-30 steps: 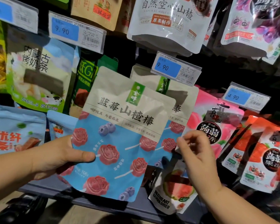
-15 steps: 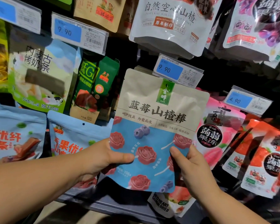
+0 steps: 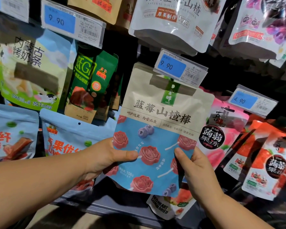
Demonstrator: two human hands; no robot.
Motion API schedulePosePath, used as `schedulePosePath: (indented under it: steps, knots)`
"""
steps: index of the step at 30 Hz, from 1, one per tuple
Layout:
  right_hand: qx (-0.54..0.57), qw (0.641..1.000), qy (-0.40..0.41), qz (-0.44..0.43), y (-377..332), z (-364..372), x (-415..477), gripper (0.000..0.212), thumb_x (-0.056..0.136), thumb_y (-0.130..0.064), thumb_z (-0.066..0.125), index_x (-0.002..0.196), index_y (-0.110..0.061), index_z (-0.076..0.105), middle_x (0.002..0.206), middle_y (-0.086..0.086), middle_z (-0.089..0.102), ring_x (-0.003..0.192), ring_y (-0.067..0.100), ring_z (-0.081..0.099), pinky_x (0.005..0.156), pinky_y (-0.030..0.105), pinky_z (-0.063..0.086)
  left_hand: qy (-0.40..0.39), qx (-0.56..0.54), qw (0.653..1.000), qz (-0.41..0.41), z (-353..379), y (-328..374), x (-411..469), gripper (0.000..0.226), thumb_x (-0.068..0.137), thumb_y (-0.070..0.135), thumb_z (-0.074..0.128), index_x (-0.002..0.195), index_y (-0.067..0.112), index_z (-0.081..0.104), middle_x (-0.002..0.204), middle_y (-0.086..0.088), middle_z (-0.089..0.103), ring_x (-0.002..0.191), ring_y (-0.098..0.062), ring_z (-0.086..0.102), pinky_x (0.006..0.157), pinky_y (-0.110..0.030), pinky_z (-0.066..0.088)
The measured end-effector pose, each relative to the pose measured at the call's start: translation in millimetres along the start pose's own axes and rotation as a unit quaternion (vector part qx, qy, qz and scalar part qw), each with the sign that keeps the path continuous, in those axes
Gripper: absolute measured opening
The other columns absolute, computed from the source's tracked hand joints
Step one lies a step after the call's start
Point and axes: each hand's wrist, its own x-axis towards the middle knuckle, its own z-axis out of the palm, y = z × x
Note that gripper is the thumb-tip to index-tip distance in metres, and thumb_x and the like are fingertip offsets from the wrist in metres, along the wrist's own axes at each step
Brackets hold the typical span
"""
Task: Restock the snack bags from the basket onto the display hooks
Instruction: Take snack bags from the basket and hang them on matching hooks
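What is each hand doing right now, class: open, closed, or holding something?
Left hand: holding the blue snack bag at its lower left edge, thumb on front.
Right hand: holding the same bag's lower right edge.

The snack bag (image 3: 157,123) sits between the hands, its lower left edge under the thumb of the left hand (image 3: 104,156) and its lower right edge held in the right hand (image 3: 196,169). Its top reaches up behind the price tag (image 3: 180,68) above them. Just right of the right hand hangs a jelly pouch (image 3: 221,129), partly behind the bag; below the hands a dried guava bag (image 3: 163,207) hangs; behind the left hand hangs a fruit-strip bag (image 3: 68,134), and above it a pouch marked GI (image 3: 92,83).
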Motion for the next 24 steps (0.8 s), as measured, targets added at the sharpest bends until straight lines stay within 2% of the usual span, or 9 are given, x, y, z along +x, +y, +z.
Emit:
schedulePosePath:
  steps: [3,5,6,8,9,11,13,17,24]
  knots:
    - [0.003,1.000,-0.009,-0.014,-2,-1,0,0.028,0.088,-0.021,0.056,0.114,-0.015,0.065,0.110,-0.002,0.075,0.105,0.019,0.070,0.088,0.034,0.057,-0.017,-0.001,1.000,0.009,0,1,0,0.062,0.044,0.025,0.098,0.102,0.018,0.078,0.112,-0.011,0.073,0.102,-0.027,0.071,0.077,-0.030,0.059]
    - [0.008,1.000,-0.013,-0.015,-4,0,1,0.023,0.094,-0.011,0.054,0.114,-0.015,0.065,0.109,-0.003,0.075,0.104,0.015,0.070,0.082,0.024,0.056,-0.023,-0.006,1.000,0.014,-1,0,1,0.072,0.034,0.034,0.101,0.101,0.021,0.078,0.113,-0.012,0.073,0.103,-0.028,0.071,0.078,-0.031,0.059]
    - [0.010,1.000,-0.014,-0.014,-5,-1,1,0.023,0.095,-0.008,0.053,0.114,-0.015,0.065,0.109,-0.004,0.075,0.103,0.014,0.070,0.081,0.022,0.056,-0.024,-0.006,1.000,0.018,-2,-1,2,0.072,0.034,0.035,0.101,0.101,0.021,0.078,0.114,-0.012,0.073,0.104,-0.028,0.071,0.079,-0.032,0.059]
    - [0.013,1.000,-0.011,-0.014,-6,0,3,0.023,0.095,-0.010,0.054,0.114,-0.015,0.065,0.109,-0.004,0.075,0.104,0.015,0.070,0.083,0.025,0.056,-0.020,-0.006,1.000,0.017,0,0,3,0.059,0.045,0.028,0.097,0.101,0.021,0.078,0.114,-0.012,0.073,0.104,-0.029,0.071,0.081,-0.033,0.059]
    - [0.016,1.000,-0.007,-0.015,-5,0,4,0.024,0.093,-0.016,0.057,0.115,-0.014,0.064,0.111,-0.002,0.075,0.107,0.018,0.069,0.086,0.031,0.057,-0.013,-0.007,1.000,0.016,1,0,3,0.047,0.054,0.022,0.091,0.100,0.022,0.079,0.113,-0.011,0.073,0.103,-0.029,0.071,0.081,-0.034,0.059]
    - [0.022,1.000,-0.004,-0.017,-5,1,6,0.040,0.085,-0.040,0.068,0.117,-0.016,0.065,0.115,0.001,0.074,0.111,0.025,0.068,0.093,0.043,0.055,0.003,-0.011,1.000,0.017,2,-1,4,0.031,0.066,0.012,0.077,0.095,0.022,0.080,0.110,-0.011,0.074,0.100,-0.028,0.072,0.079,-0.034,0.060]
    - [0.027,1.000,0.002,-0.015,-5,2,8,0.056,0.076,-0.057,0.076,0.116,-0.019,0.067,0.117,0.003,0.073,0.111,0.026,0.068,0.096,0.049,0.053,0.010,-0.008,1.000,0.019,3,-1,4,0.030,0.067,0.010,0.073,0.095,0.021,0.080,0.109,-0.011,0.074,0.099,-0.026,0.072,0.079,-0.033,0.060]
    - [0.023,0.999,0.005,-0.023,-7,5,10,0.074,0.063,-0.071,0.076,0.117,-0.023,0.067,0.118,0.002,0.072,0.112,0.025,0.067,0.098,0.056,0.050,0.013,-0.010,1.000,0.022,2,-2,4,0.031,0.068,0.010,0.073,0.097,0.019,0.079,0.111,-0.012,0.074,0.101,-0.028,0.071,0.081,-0.034,0.060]
    - [0.031,0.999,0.007,-0.036,-7,5,12,0.067,0.058,-0.076,0.076,0.108,-0.031,0.072,0.115,0.000,0.074,0.110,0.023,0.068,0.098,0.056,0.050,0.012,-0.008,1.000,0.023,2,-1,6,0.030,0.069,0.013,0.073,0.096,0.022,0.079,0.110,-0.010,0.074,0.099,-0.027,0.072,0.078,-0.035,0.061]
